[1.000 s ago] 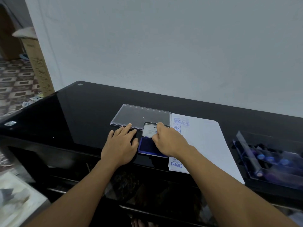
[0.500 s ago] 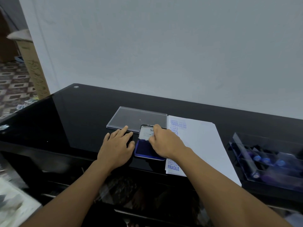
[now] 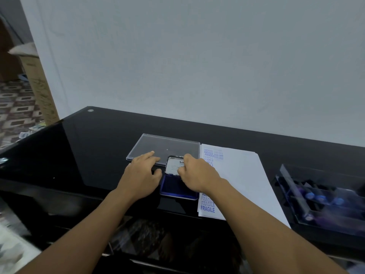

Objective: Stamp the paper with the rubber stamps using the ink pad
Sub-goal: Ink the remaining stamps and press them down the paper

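Head view: ink pad (image 3: pixel 175 187) sits open near the tabletop (image 3: pixel 98 151) front edge with its blue pad exposed, just beside the left edge of the paper (image 3: pixel 241 175). Right hand (image 3: pixel 195 173) pinches the raised ink pad lid (image 3: pixel 173 165) with curled fingers; the label reads "Artl", rest hidden. Left hand (image 3: pixel 142 175) lies flat, fingers straight, fingertips on the clear plastic cover (image 3: pixel 167 145). Paper is stamped in blue: AMENDED, SAMPLE, FRAGILE; a second column is blurred. Rubber stamps (image 3: pixel 320 198) are in the clear box (image 3: pixel 292 180) at the right edge.
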{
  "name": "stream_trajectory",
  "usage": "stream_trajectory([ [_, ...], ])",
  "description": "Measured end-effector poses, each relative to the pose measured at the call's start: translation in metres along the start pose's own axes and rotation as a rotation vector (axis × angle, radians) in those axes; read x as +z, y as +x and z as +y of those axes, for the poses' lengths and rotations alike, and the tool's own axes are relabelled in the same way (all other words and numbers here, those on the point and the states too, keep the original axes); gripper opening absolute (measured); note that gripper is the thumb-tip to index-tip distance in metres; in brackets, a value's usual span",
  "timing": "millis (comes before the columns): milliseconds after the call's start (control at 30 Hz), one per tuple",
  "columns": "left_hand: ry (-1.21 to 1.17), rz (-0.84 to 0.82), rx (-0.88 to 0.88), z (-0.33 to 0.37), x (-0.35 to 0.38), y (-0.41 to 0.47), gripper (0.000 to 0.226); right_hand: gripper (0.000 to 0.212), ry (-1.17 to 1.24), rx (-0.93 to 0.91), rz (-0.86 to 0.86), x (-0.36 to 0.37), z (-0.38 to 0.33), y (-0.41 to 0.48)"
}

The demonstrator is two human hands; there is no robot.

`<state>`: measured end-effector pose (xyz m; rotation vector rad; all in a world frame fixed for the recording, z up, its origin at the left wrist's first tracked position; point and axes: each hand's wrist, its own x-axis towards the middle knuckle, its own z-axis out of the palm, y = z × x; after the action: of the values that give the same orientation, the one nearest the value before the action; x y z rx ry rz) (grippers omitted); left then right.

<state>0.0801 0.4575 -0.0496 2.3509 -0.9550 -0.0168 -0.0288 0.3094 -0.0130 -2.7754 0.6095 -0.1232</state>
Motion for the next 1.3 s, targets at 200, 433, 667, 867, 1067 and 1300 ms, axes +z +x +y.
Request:
stream_trajectory([
  [200,-0.030,0.012,0.035,0.017,-0.009,0.002,0.044,0.014,-0.053,-0.074,0.060,0.005,-0.001,-0.014],
  [433,-0.024,-0.032,0.040,0.038,-0.016,0.002,0.045,0.013,0.085,-0.029,0.027,0.001,-0.002,-0.016],
  [667,-0.050,0.007,0.073,0.059,-0.028,0.008,0.042,0.009,0.419,0.078,0.133,-0.027,0.025,-0.020],
  [867,-0.065,-0.022,0.078,0.080,-0.023,0.020,0.041,0.017,0.429,0.178,0.173,-0.051,0.068,-0.024],
  [1067,-0.057,-0.076,0.119,0.106,-0.011,0.044,0.043,0.018,0.389,0.244,0.211,-0.077,0.106,-0.014],
  [1300,-0.038,-0.177,0.132,0.119,0.013,0.077,0.030,0.015,0.317,0.251,0.126,-0.085,0.119,0.013],
])
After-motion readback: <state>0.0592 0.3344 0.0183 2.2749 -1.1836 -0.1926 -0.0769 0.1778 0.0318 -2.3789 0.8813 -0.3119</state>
